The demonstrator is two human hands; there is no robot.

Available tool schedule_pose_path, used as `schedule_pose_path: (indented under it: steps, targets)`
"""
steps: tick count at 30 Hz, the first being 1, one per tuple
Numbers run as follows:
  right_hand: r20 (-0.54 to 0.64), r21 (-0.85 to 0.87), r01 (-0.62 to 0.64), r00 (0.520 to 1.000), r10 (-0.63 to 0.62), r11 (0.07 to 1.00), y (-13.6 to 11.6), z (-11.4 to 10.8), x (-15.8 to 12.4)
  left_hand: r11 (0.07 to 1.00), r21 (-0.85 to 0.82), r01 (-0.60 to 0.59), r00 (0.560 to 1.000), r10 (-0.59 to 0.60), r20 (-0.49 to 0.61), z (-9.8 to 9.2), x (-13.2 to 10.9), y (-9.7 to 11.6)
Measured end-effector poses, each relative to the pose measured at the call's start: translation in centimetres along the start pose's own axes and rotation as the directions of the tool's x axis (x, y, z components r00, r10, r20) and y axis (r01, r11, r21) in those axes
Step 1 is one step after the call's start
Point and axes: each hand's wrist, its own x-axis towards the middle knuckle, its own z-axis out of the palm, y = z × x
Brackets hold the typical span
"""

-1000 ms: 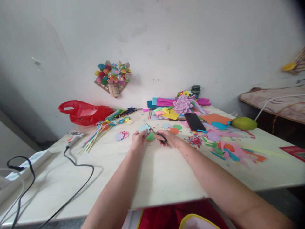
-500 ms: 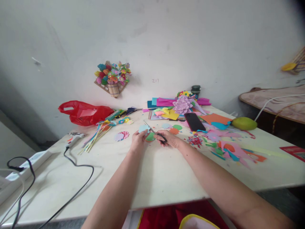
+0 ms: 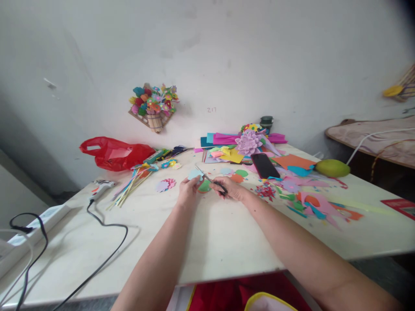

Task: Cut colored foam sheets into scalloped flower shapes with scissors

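Observation:
Over the middle of the table, my left hand (image 3: 188,191) pinches a light blue scalloped paper piece (image 3: 194,174) by its near edge. My right hand (image 3: 229,187) is closed round the black handles of a pair of scissors (image 3: 207,178). The blades point up and left and meet the right edge of the blue piece; whether they bite into it I cannot tell. Below the hands lies a green paper piece (image 3: 204,186), partly covered. An orange piece (image 3: 237,178) lies just beyond my right hand. To the left rests a lilac and red scalloped piece (image 3: 166,185).
At left are a glue gun (image 3: 103,187) with a black cord, a power strip (image 3: 42,222), thin sticks (image 3: 132,190) and a red plastic bag (image 3: 116,153). A phone (image 3: 265,166), a lilac flower (image 3: 249,142), coloured scraps (image 3: 311,201) and a green-yellow fruit (image 3: 333,167) occupy the right.
The light blue piece has turned or shifted very slightly left in my left hand. My right hand and the scissors stay nearly in place.

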Motion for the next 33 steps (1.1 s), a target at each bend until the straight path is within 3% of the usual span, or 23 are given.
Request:
schedule_pose_path:
  steps: [10, 17, 33]
  targets:
    - [0.044, -0.076, 0.014, 0.999, -0.010, 0.997, -0.45, -0.12, -0.56, 1.000, 0.000, 0.004, 0.999, -0.004, -0.035, -0.33, 0.41, -0.14]
    - [0.063, -0.021, 0.004, 0.998, -0.003, 1.000, -0.05, -0.44, -0.33, 1.000, -0.008, 0.005, 0.999, -0.005, -0.044, -0.32, 0.32, 0.02]
    - [0.042, -0.001, 0.013, 0.999, -0.013, 1.000, -0.23, -0.72, -0.41, 0.995, 0.098, -0.010, 0.994, -0.001, 0.112, -0.65, 0.10, 0.26]
